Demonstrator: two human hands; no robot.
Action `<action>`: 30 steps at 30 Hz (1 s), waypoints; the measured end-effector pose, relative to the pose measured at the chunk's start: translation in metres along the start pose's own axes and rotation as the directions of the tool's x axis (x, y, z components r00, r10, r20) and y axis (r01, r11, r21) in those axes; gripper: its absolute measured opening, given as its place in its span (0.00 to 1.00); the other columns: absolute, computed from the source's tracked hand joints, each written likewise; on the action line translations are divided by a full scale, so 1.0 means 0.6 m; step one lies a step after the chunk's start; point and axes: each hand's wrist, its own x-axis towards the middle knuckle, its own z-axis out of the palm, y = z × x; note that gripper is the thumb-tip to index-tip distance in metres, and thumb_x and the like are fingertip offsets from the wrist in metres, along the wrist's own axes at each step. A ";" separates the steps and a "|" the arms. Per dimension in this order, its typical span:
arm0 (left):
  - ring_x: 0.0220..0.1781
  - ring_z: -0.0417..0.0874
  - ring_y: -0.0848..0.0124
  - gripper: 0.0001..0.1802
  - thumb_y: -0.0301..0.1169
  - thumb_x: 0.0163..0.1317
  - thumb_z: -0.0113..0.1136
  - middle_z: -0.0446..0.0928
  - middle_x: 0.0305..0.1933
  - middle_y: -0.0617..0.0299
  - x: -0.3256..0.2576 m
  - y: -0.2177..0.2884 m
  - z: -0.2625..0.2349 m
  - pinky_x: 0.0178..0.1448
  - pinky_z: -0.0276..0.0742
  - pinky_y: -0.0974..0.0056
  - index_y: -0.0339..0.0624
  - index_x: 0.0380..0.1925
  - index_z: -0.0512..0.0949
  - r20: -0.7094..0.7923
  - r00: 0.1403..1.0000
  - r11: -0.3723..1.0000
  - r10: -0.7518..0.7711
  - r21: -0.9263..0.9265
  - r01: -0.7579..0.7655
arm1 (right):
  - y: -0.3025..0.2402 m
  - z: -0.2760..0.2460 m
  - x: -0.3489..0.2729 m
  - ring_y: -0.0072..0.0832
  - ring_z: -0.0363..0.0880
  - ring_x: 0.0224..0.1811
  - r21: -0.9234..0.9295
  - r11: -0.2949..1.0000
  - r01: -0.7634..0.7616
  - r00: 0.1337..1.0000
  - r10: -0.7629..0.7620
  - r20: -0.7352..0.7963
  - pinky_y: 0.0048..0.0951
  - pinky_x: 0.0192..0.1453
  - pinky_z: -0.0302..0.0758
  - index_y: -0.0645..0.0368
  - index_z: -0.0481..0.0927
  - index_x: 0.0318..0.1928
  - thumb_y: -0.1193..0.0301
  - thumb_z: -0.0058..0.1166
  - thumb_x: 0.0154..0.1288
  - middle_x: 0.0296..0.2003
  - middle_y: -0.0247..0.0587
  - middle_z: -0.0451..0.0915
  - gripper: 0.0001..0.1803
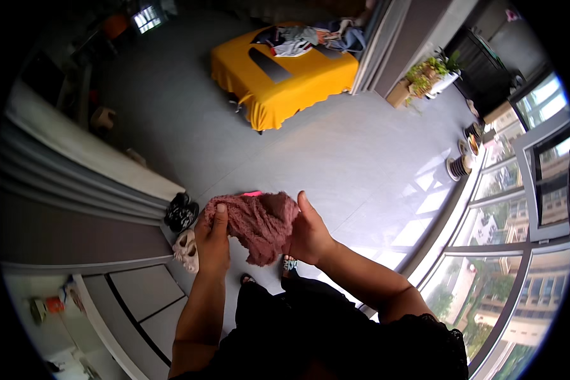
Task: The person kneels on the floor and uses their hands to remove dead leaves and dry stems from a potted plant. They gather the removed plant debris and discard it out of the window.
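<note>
A fuzzy, dusty-pink cloth hangs bunched and creased between my hands, in front of my body. My left hand is closed on its left side, thumb on top. At the right side, my right hand holds the edge with its thumb pointing up; its fingers are partly hidden behind the fabric. A bright pink piece shows at the cloth's upper edge; I cannot tell whether it belongs to it.
Ahead stands a low table with a yellow cover, a clothes pile on top. Dark shoes and pale shoes lie by the left wall. Windows line the right, with striped pots beside them. Plants stand far right.
</note>
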 end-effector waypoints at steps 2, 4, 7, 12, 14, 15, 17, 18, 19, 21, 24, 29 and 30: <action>0.46 0.75 0.75 0.16 0.40 0.67 0.53 0.76 0.44 0.63 0.046 0.009 0.010 0.53 0.71 0.68 0.37 0.44 0.74 0.012 0.993 0.992 -0.122 -0.022 0.122 | 0.006 -0.006 -0.008 0.38 0.66 0.62 0.052 0.987 0.154 0.984 -0.148 -0.095 0.51 0.58 0.70 0.55 0.52 0.68 0.30 0.34 0.58 0.62 0.43 0.64 0.50; 0.46 0.75 0.75 0.17 0.40 0.67 0.52 0.76 0.45 0.63 0.085 -0.030 0.187 0.53 0.71 0.68 0.36 0.45 0.74 -0.053 0.972 0.973 -0.227 -0.041 0.226 | -0.150 -0.109 -0.080 0.37 0.68 0.59 0.007 0.998 0.059 0.993 -0.058 -0.103 0.43 0.56 0.73 0.56 0.52 0.68 0.39 0.44 0.62 0.61 0.45 0.65 0.45; 0.47 0.75 0.74 0.18 0.39 0.68 0.51 0.76 0.46 0.62 0.228 -0.074 0.296 0.55 0.70 0.67 0.35 0.47 0.73 0.181 0.959 0.976 -0.217 0.020 0.217 | -0.273 -0.188 -0.048 0.33 0.71 0.57 -0.075 0.979 0.188 0.927 -0.202 -0.316 0.35 0.56 0.74 0.64 0.55 0.66 0.59 0.53 0.66 0.58 0.46 0.67 0.36; 0.51 0.75 0.70 0.16 0.36 0.69 0.49 0.75 0.48 0.59 0.423 -0.107 0.459 0.58 0.70 0.63 0.33 0.47 0.72 0.510 0.828 0.940 -0.233 -0.101 0.326 | -0.445 -0.320 -0.043 0.29 0.77 0.48 -0.060 0.954 0.294 0.770 -0.274 -0.577 0.30 0.53 0.75 0.68 0.69 0.55 0.63 0.55 0.65 0.47 0.42 0.78 0.24; 0.53 0.76 0.68 0.16 0.36 0.69 0.48 0.75 0.49 0.57 0.487 -0.112 0.546 0.58 0.70 0.61 0.34 0.47 0.72 0.569 0.764 0.887 -0.305 -0.123 0.446 | -0.519 -0.348 -0.060 0.29 0.77 0.48 -0.137 0.941 0.310 0.715 -0.326 -0.618 0.30 0.53 0.75 0.68 0.71 0.54 0.63 0.55 0.65 0.46 0.42 0.78 0.24; 0.53 0.76 0.67 0.16 0.36 0.69 0.47 0.75 0.49 0.57 0.518 -0.112 0.597 0.59 0.70 0.60 0.34 0.47 0.72 0.587 0.736 0.857 -0.338 -0.131 0.498 | -0.563 -0.354 -0.068 0.29 0.77 0.48 -0.186 0.927 0.326 0.677 -0.367 -0.638 0.30 0.53 0.74 0.68 0.71 0.53 0.63 0.56 0.65 0.45 0.41 0.78 0.24; 0.53 0.76 0.65 0.18 0.38 0.69 0.48 0.76 0.49 0.55 0.591 -0.118 0.690 0.58 0.70 0.58 0.34 0.48 0.72 0.649 0.665 0.837 -0.370 -0.078 0.542 | -0.641 -0.388 -0.078 0.30 0.77 0.49 -0.215 0.895 0.392 0.619 -0.429 -0.658 0.33 0.55 0.73 0.69 0.70 0.54 0.62 0.57 0.63 0.46 0.43 0.78 0.26; 0.53 0.76 0.65 0.18 0.39 0.69 0.48 0.76 0.49 0.55 0.623 -0.124 0.744 0.58 0.70 0.58 0.34 0.48 0.72 0.681 0.628 0.829 -0.376 -0.057 0.557 | -0.676 -0.412 -0.087 0.31 0.76 0.50 -0.232 0.857 0.461 0.571 -0.486 -0.662 0.34 0.56 0.73 0.69 0.69 0.55 0.62 0.58 0.63 0.47 0.44 0.77 0.27; 0.53 0.76 0.65 0.18 0.39 0.68 0.49 0.76 0.49 0.55 0.652 -0.130 0.798 0.58 0.70 0.58 0.34 0.48 0.72 0.709 0.593 0.820 -0.382 -0.036 0.571 | -0.706 -0.437 -0.097 0.32 0.75 0.51 -0.248 0.814 0.525 0.520 -0.537 -0.664 0.34 0.57 0.72 0.70 0.69 0.55 0.62 0.58 0.62 0.48 0.46 0.76 0.28; 0.51 0.77 0.66 0.19 0.40 0.67 0.51 0.77 0.47 0.56 0.701 -0.153 0.904 0.56 0.71 0.59 0.34 0.47 0.73 0.761 0.479 0.811 -0.438 0.105 0.575 | -0.774 -0.479 -0.123 0.38 0.74 0.54 -0.218 0.743 0.633 0.465 -0.590 -0.660 0.38 0.57 0.71 0.71 0.65 0.58 0.59 0.56 0.63 0.52 0.51 0.73 0.32; 0.47 0.78 0.69 0.20 0.41 0.67 0.52 0.78 0.44 0.58 0.747 -0.206 1.057 0.53 0.72 0.62 0.34 0.48 0.73 0.782 0.347 0.777 -0.518 0.261 0.573 | -0.867 -0.573 -0.164 0.38 0.72 0.56 -0.236 0.644 0.728 0.387 -0.670 -0.633 0.38 0.61 0.68 0.71 0.64 0.58 0.45 0.45 0.65 0.53 0.51 0.72 0.39; 0.48 0.77 0.71 0.18 0.38 0.68 0.51 0.77 0.45 0.59 0.833 -0.328 1.295 0.54 0.72 0.65 0.33 0.47 0.73 0.763 0.342 0.798 -0.548 0.355 0.487 | -1.062 -0.794 -0.201 0.35 0.74 0.53 -0.078 0.640 0.764 0.384 -0.549 -0.743 0.37 0.60 0.69 0.69 0.68 0.54 0.51 0.48 0.66 0.50 0.47 0.74 0.32; 0.47 0.77 0.72 0.18 0.38 0.67 0.52 0.77 0.45 0.59 0.854 -0.338 1.344 0.54 0.72 0.65 0.33 0.47 0.73 0.748 0.372 0.794 -0.549 0.328 0.513 | -1.121 -0.817 -0.205 0.34 0.75 0.51 -0.074 0.685 0.725 0.393 -0.499 -0.772 0.36 0.58 0.71 0.68 0.68 0.52 0.55 0.51 0.66 0.48 0.45 0.75 0.27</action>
